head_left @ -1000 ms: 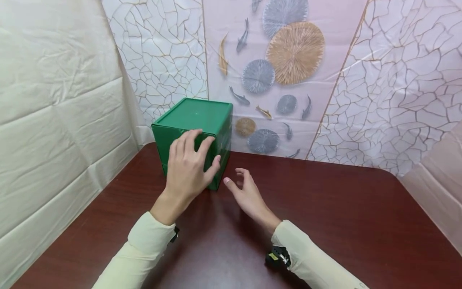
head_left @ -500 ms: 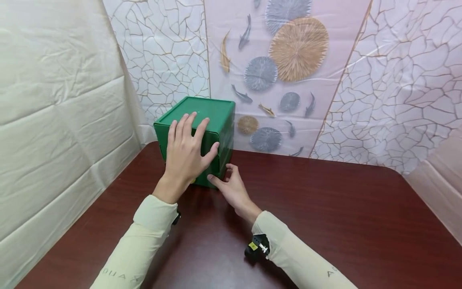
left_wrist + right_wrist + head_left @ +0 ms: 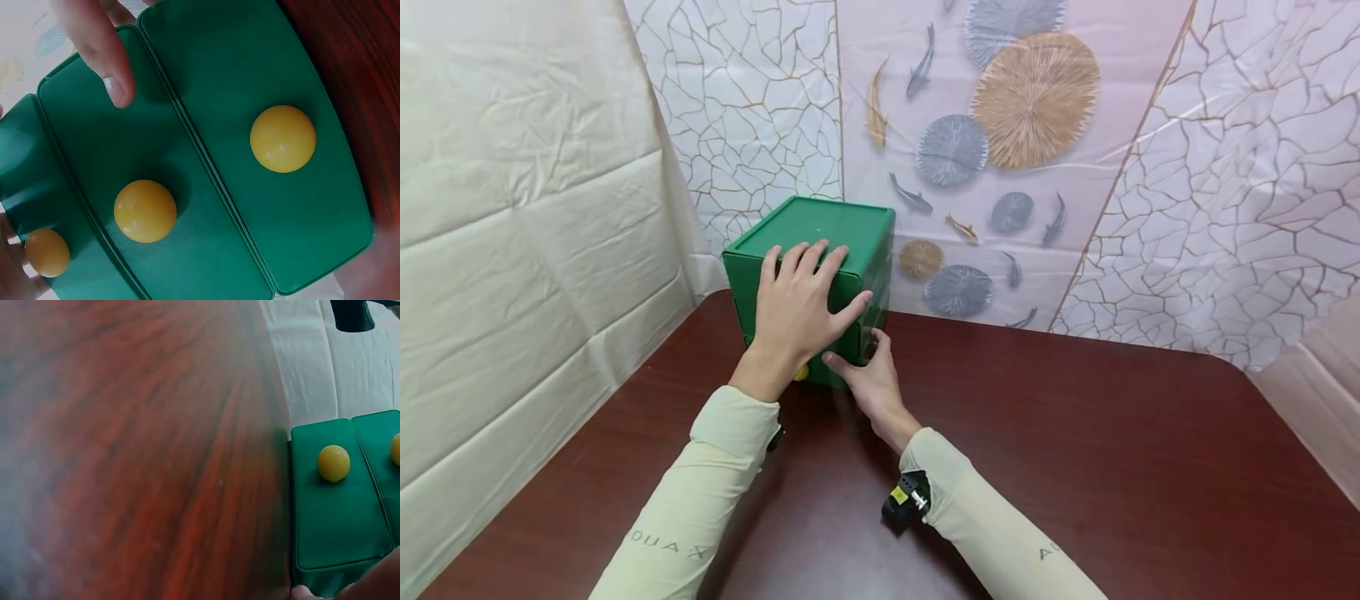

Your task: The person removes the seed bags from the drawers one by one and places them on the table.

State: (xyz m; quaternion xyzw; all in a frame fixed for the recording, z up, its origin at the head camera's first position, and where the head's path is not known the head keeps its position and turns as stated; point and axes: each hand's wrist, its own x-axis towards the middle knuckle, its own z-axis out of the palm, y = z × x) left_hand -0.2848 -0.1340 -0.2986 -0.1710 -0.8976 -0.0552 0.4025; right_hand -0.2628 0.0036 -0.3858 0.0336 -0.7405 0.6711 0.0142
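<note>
A green box with stacked drawers [image 3: 820, 225] stands at the left back of the table. Three round yellow knobs show on the drawer fronts in the left wrist view, the middle knob [image 3: 145, 211] among them. My left hand [image 3: 796, 312] rests over the box's upper front edge, fingers extended onto its top and thumb toward the right edge. Lower down, my right hand [image 3: 872, 383] grips the front right corner, its thumb [image 3: 115, 87] across the front and its fingers round the side. The bottom knob [image 3: 334, 464] also appears in the right wrist view.
The box stands on a dark red wooden table [image 3: 1075, 433]. A pale draped cloth [image 3: 550, 208] hangs along the left side, and a patterned curtain [image 3: 970, 233] closes off the back. A black wrist camera [image 3: 902, 500] sits on the right sleeve.
My left fingers have moved onto the box's top edge. The right hand has come leftward from beside the box and now holds its corner.
</note>
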